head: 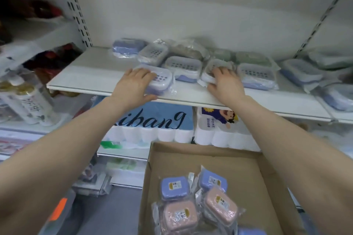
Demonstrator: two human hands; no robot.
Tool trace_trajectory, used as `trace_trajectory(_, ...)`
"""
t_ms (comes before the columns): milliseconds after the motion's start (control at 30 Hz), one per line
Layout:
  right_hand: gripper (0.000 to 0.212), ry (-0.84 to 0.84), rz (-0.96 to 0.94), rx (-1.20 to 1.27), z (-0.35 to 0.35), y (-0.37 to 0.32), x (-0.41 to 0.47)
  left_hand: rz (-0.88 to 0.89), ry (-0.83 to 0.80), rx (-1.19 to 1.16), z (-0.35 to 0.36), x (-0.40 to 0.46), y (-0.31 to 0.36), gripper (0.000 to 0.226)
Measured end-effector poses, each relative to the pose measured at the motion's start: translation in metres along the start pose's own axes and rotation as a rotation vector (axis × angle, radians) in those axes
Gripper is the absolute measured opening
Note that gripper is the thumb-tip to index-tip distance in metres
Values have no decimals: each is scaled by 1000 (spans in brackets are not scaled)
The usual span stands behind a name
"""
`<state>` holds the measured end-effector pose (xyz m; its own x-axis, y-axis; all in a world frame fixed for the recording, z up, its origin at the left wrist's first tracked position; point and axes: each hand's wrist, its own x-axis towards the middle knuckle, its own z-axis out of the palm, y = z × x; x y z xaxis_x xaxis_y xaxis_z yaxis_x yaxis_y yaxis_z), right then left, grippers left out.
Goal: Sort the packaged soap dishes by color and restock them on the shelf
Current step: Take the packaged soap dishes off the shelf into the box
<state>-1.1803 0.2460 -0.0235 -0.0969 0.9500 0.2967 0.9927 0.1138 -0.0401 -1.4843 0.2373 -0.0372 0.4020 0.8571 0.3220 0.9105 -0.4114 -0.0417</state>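
Note:
Several packaged soap dishes lie on the white shelf point(91, 74), blue ones and green ones mixed. My left hand point(133, 86) lies on a blue packaged dish point(162, 82) at the shelf's front edge, fingers over its top and thumb at the shelf lip. My right hand point(225, 84) grips a clear-lidded packaged dish point(210, 68) just right of centre. Between them sits another blue dish point(183, 68). Green dishes point(252, 59) lie further back. Below, a cardboard box point(248, 168) holds blue dishes point(174, 187) and pink dishes point(180, 215) in wrappers.
Toilet-paper packs point(152, 126) fill the shelf below. Bottles point(28, 101) stand at the left on a neighbouring shelf. More wrapped blue dishes point(301, 74) lie at the shelf's right end. The shelf's left part is bare white board.

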Motion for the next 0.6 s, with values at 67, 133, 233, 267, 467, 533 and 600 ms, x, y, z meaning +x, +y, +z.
trace_trajectory(67, 49, 17, 27, 0, 3, -1, 1, 5, 15, -39, -1, 6, -6, 66)
trace_trajectory(133, 41, 46, 23, 20, 2, -3, 0, 17, 27, -60, -3, 12, -8, 59)
trace_trajectory(233, 29, 137, 12, 148, -6, -3, -2, 85, 100, -61, -6, 19, -6, 52)
trace_trajectory(267, 26, 179, 36, 222, -11, -2, -4, 108, 137, -70, -9, 21, -3, 50)
trace_trajectory(467, 31, 289, 431, 778, -35, 5, -13, 51, 154, -207, -34, 36, 20, 57)
trace_trajectory(533, 57, 262, 489, 816, -37, 12, -16, 26, 118, -224, -36, 41, 24, 56)
trace_trajectory(600, 69, 247, 515, 741, -41, 17, -23, 14, 85, -233, -34, 46, 26, 52)
